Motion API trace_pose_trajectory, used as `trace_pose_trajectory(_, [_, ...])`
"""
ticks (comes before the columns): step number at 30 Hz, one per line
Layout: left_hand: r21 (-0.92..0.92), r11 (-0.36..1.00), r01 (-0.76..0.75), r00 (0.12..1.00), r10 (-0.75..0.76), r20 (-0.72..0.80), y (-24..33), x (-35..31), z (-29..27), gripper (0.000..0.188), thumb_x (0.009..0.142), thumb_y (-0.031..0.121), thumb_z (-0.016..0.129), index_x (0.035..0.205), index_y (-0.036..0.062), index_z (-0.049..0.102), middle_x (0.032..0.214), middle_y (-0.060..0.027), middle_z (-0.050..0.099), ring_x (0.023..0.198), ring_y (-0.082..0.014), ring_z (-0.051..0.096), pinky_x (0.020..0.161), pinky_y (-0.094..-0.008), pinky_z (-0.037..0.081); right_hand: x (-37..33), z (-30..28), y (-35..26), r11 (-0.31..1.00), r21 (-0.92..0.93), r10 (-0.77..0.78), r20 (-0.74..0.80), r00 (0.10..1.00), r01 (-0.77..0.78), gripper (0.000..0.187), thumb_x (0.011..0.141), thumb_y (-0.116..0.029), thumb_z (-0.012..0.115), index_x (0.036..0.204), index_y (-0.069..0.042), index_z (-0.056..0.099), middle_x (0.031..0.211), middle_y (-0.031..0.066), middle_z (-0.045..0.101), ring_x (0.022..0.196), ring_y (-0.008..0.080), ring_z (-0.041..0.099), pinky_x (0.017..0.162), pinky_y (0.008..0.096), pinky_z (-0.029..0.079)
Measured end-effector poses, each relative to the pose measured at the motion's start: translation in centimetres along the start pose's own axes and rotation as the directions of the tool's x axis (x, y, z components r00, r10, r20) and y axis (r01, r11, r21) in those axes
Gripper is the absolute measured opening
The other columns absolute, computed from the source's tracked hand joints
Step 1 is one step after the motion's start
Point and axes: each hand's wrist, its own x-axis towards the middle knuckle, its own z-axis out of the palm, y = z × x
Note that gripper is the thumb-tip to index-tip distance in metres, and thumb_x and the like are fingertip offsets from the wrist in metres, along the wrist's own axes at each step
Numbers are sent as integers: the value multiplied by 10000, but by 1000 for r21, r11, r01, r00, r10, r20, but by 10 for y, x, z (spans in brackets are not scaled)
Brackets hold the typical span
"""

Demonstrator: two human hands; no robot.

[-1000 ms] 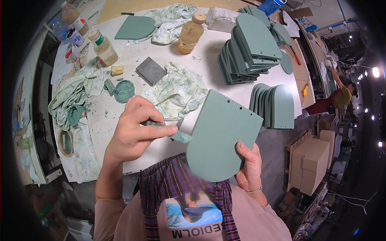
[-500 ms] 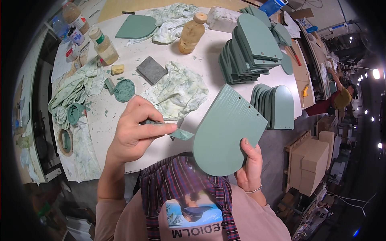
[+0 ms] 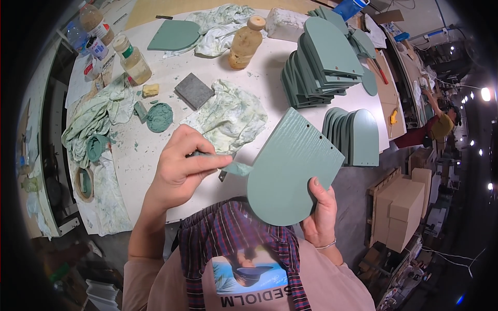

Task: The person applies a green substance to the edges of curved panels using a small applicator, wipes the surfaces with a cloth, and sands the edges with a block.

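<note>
My right hand [image 3: 321,210] grips a green panel [image 3: 293,171] with one rounded end, thumb on its face and fingers behind it. The panel is tilted in front of my body, and two small dark holes show near its straight edge. In my left hand [image 3: 184,168] is a putty knife [image 3: 237,168] smeared with green, pinched between thumb and fingers. Its blade tip is at the panel's left edge; whether it touches I cannot tell. Beyond my left hand lie a round tub of green putty [image 3: 159,117] and a stained rag [image 3: 233,114].
A tall stack of green panels [image 3: 332,49] and a row of upright ones [image 3: 363,137] stand at the right. A dark grey sanding block [image 3: 194,90], a yellow sponge [image 3: 151,90] and bottles [image 3: 246,42] are farther back. Cardboard boxes [image 3: 404,207] sit beyond the right edge.
My left hand has moved slightly right, bringing the putty knife's blade up to the panel's edge. My right hand holds the panel almost unmoved.
</note>
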Motion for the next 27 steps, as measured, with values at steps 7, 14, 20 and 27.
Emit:
trace_pose_trajectory(7, [-19, 1000, 24, 998, -25, -60, 0, 1, 4, 341, 639, -52, 725, 950, 84, 752, 807, -24, 574, 792, -217, 487, 682, -313, 408, 1, -1, -1, 996, 83, 15, -48, 999, -11, 494, 896, -102, 620, 1338, 19, 436, 1270, 144, 558, 1142, 273, 576, 972, 402, 490])
trace_pose_trajectory(14, [-68, 996, 54, 992, -62, -111, -2, -5, 5, 298, 662, -65, 717, 939, 39, 743, 818, -36, 582, 798, -199, 481, 685, -301, 392, 2, -6, 3, 981, 194, -15, -52, 999, 25, 553, 874, -46, 632, 1371, 8, 396, 1314, 149, 524, 1224, 296, 516, 1047, 451, 437])
trace_pose_trajectory(20, [-96, 993, 66, 990, -77, -122, -2, -8, 9, 295, 666, -68, 718, 938, 43, 743, 819, -32, 582, 798, -194, 479, 690, -293, 392, -1, -3, 4, 976, 216, -21, 7, 1000, 19, 547, 898, -70, 625, 1383, -8, 381, 1327, 142, 511, 1223, 289, 517, 1053, 463, 429])
trace_pose_trajectory(27, [-86, 994, 60, 984, -74, -163, 3, -5, 14, 318, 652, -42, 751, 943, 88, 757, 768, 1, 560, 772, -193, 490, 655, -292, 408, 0, -3, 5, 972, 233, -29, -51, 998, 40, 508, 925, -84, 597, 1380, -5, 385, 1340, 140, 505, 1242, 285, 501, 1083, 458, 396])
